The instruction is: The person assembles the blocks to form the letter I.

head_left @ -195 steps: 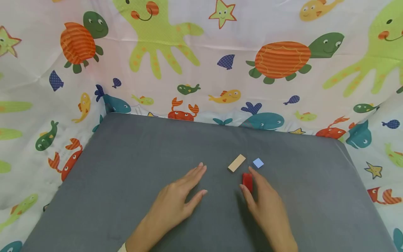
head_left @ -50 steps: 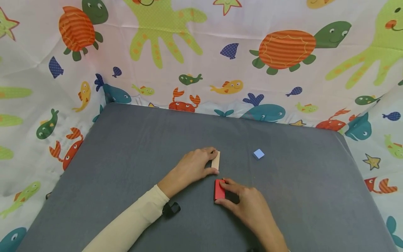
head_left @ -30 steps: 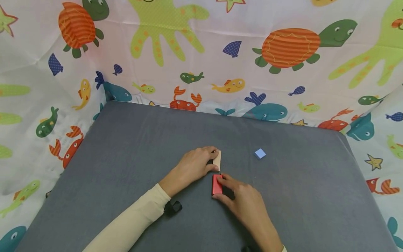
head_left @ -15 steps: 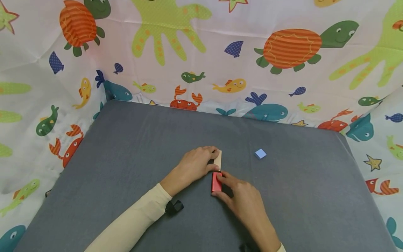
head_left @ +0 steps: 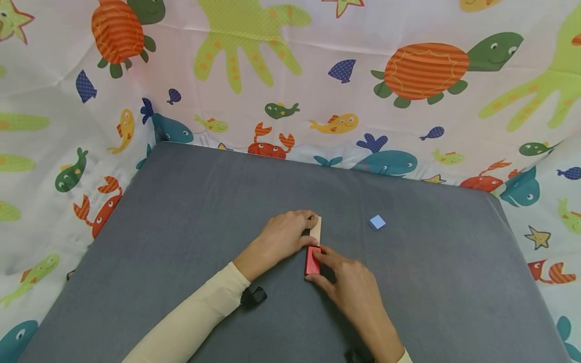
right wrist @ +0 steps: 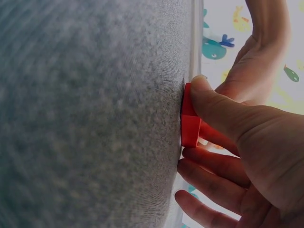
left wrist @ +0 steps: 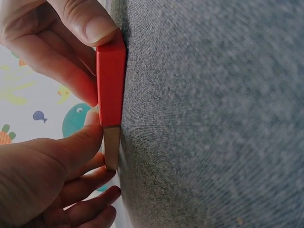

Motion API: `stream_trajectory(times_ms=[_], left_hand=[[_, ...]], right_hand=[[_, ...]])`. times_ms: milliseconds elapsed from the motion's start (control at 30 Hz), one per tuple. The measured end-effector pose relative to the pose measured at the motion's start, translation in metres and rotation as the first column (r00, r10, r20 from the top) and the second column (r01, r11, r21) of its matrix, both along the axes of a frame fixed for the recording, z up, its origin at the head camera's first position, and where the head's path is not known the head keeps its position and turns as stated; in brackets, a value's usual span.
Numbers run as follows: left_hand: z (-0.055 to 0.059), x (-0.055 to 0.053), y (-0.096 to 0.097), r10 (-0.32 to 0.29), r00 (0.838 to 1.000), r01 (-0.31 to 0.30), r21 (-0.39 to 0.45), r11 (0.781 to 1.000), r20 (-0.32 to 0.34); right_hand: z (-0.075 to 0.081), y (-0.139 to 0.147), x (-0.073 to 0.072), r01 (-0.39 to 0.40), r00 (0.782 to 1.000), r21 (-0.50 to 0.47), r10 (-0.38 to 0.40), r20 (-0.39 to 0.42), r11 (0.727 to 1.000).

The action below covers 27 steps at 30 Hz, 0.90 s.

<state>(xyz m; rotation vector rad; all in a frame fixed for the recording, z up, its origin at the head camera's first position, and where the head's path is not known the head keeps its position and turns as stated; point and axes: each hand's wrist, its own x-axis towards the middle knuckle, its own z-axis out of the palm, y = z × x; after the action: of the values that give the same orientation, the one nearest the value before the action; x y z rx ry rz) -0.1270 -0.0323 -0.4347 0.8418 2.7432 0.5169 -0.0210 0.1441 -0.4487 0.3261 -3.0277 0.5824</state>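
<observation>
On the grey cloth, a plain wooden block (head_left: 315, 233) and a red block (head_left: 312, 261) lie end to end, meeting at their short ends in the left wrist view. My left hand (head_left: 280, 239) pinches the wooden block between thumb and fingers, partly covering it. With thumb and fingers at its two ends, my right hand (head_left: 350, 282) grips the red block. In the right wrist view the red block (right wrist: 191, 130) sits flat on the cloth under my thumb, and the wooden one is hidden there.
A small light-blue block (head_left: 377, 222) lies apart, to the right of the wooden block. Grey cloth (head_left: 218, 201) covers the table. A white curtain (head_left: 299, 85) printed with sea animals rises behind and along both sides.
My right hand has slid the red block away from me and slightly left until its end meets the wooden block. My left hand has kept its hold; earlier both hands were empty.
</observation>
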Motion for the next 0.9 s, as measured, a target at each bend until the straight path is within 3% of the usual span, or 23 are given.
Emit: stream_trajectory(times_ms=[900], left_hand=[[0.0002,0.0004,-0.0009,-0.004,1.0,0.004,0.003,1.0,-0.03]], right_hand=[[0.0007,-0.0025,-0.0011,0.002,0.999,0.016,-0.002,-0.032,1.0]])
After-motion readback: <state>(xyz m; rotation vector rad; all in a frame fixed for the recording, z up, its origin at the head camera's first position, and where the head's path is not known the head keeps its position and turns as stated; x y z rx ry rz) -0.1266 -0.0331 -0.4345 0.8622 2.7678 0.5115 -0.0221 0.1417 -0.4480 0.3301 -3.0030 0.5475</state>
